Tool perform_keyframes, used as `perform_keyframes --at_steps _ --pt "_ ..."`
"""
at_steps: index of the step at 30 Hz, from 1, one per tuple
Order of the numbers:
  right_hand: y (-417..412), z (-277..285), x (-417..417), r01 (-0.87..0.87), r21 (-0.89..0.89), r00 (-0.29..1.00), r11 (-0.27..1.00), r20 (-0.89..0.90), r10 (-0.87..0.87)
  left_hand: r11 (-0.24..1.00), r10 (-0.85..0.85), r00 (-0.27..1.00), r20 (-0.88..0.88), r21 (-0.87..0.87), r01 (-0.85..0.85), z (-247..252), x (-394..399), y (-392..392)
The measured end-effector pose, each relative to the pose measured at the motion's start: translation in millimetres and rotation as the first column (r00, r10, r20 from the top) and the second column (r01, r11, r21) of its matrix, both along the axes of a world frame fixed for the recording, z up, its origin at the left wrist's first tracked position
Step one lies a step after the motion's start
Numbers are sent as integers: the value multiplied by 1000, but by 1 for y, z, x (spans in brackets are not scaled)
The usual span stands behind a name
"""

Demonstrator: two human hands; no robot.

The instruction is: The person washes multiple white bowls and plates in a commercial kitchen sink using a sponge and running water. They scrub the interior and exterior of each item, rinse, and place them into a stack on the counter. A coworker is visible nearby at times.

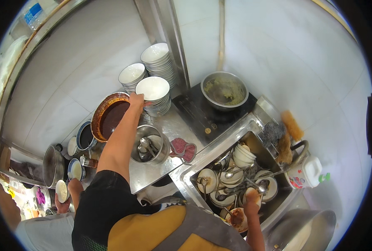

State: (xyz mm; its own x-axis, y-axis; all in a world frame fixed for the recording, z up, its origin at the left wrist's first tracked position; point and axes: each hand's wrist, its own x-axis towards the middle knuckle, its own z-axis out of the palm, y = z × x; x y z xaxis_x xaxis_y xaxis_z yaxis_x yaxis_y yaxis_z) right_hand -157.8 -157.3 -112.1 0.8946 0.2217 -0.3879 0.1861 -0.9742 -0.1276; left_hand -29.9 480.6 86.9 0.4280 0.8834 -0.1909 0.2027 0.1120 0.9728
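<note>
At the front stack of white bowls (pixel 158 108), my left hand (pixel 138 101) grips the rim of the top bowl (pixel 153 88). That bowl sits on the others or just above them; I cannot tell which. My right hand (pixel 252 198) is down in the steel sink (pixel 186 185), its fingers blurred around a white bowl (pixel 248 192). Used bowls, spoons and ladles crowd the sink about it. One bowl (pixel 238 219) near that hand has red-brown residue. A small stack of bowls (pixel 244 156) leans at the sink's far end.
Two more bowl stacks (pixel 157 55) stand behind. A large pot of dark red sauce (pixel 96 120), a steel pot of ladles (pixel 165 147) and red mitts (pixel 184 150) line the counter. A steel basin (pixel 225 89) sits on an induction cooker (pixel 189 108). Another person's hand (pixel 63 205) holds a bowl at left.
</note>
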Motion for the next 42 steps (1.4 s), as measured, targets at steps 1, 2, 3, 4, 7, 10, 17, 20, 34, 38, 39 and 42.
perform_keyframes --at_steps 1,2,3,4,7,10,17,20,34,38,39,42 --pt "0 10 1 16 78 999 997 48 -20 998 -41 995 -91 34 44 -5 2 8" --pt "-4 17 5 2 175 1000 985 27 -7 994 -77 980 -181 65 90 -9 1 17" --pt "-8 24 12 90 187 995 978 -52 -82 986 -116 956 -268 87 144 -15 4 27" --pt "-10 29 20 178 199 979 964 -131 -154 917 -105 866 -488 289 274 -19 6 37" --pt "-22 37 20 432 577 901 693 -295 -317 569 194 672 -715 640 516 -22 14 41" --pt "-5 59 34 603 792 755 93 -529 -387 352 319 552 -770 637 685 -22 10 89" --pt "-1 23 44 476 269 361 -837 -928 -93 517 -856 514 64 75 852 -41 20 -215" --pt "20 23 35 425 118 406 -898 -911 72 364 -897 443 -8 -581 728 -100 -16 -364" --pt "3 77 25 205 860 571 467 282 -771 -72 -860 292 418 -667 742 -134 -3 -464" --pt "52 110 56 71 536 760 842 517 -393 3 -963 146 226 -535 845 -121 -13 -474" --pt "54 108 62 125 575 763 809 465 -449 -38 -965 108 239 -535 844 -116 -16 -472" --pt "41 60 97 239 755 717 611 287 -635 -167 -939 28 342 -525 834 -113 -17 -467"
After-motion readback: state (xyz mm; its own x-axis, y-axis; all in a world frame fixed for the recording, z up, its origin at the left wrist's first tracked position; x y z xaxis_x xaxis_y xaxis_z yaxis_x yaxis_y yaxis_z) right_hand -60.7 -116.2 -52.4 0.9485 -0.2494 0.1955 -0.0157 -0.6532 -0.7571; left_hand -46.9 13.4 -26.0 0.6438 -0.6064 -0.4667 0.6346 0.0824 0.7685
